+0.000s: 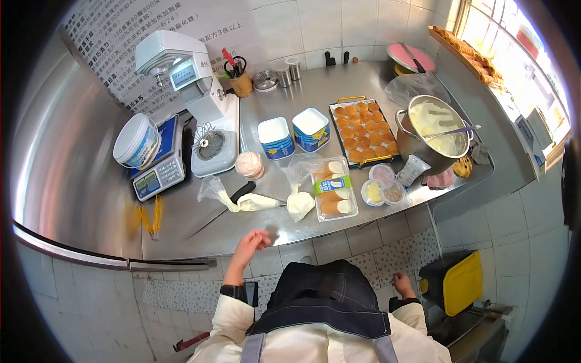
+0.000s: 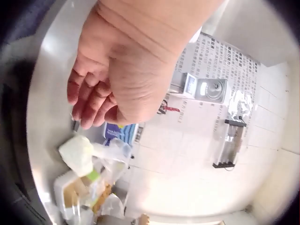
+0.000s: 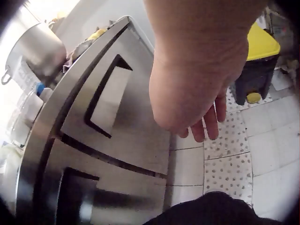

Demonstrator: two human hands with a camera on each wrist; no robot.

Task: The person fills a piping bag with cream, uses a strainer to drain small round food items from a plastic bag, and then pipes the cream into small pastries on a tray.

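**Currently idling, gripping nothing**

The left hand point(image 1: 253, 241) is hovering over the front edge of the steel surface point(image 1: 193, 233), low centre of the frame, with fingers loosely curled and empty. The filled piping bag point(image 1: 301, 204) is lying just above it, beside the clear box of rolls point(image 1: 334, 189). The right hand point(image 1: 402, 283) is hanging relaxed and empty at lower right, near the yellow-lidded bin point(image 1: 461, 282).

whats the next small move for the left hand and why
Probably reach the left hand forward and down to the piping bag lying by the knife. That hand hovers over the counter edge, loosely curled, holding nothing, and the bag is the closest thing ahead of it. The right hand hangs low, below the counter top.
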